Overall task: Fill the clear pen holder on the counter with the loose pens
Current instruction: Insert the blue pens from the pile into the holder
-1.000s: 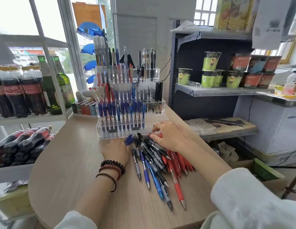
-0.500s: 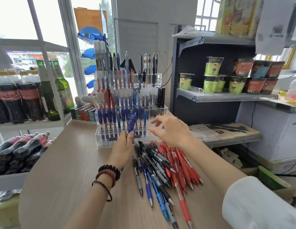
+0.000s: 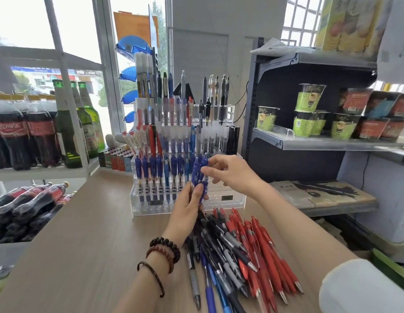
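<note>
A clear tiered pen holder (image 3: 228,203) stands on the wooden counter (image 3: 72,245), its left rows full of blue, red and black pens. My left hand (image 3: 185,213) grips a bunch of blue pens (image 3: 199,175) upright in front of the holder. My right hand (image 3: 228,171) pinches the top of one pen in that bunch. A heap of loose pens (image 3: 237,254), blue, black and red, lies on the counter under both forearms.
Cola and green beer bottles (image 3: 67,125) fill the white rack on the left. A dark metal shelf (image 3: 327,141) with green and red cups stands at the right. Small boxes (image 3: 116,158) sit behind the holder.
My left hand has lifted the blue pens from the heap up to the holder's front. My right hand has left the heap and come to pinch a pen in the bunch.
</note>
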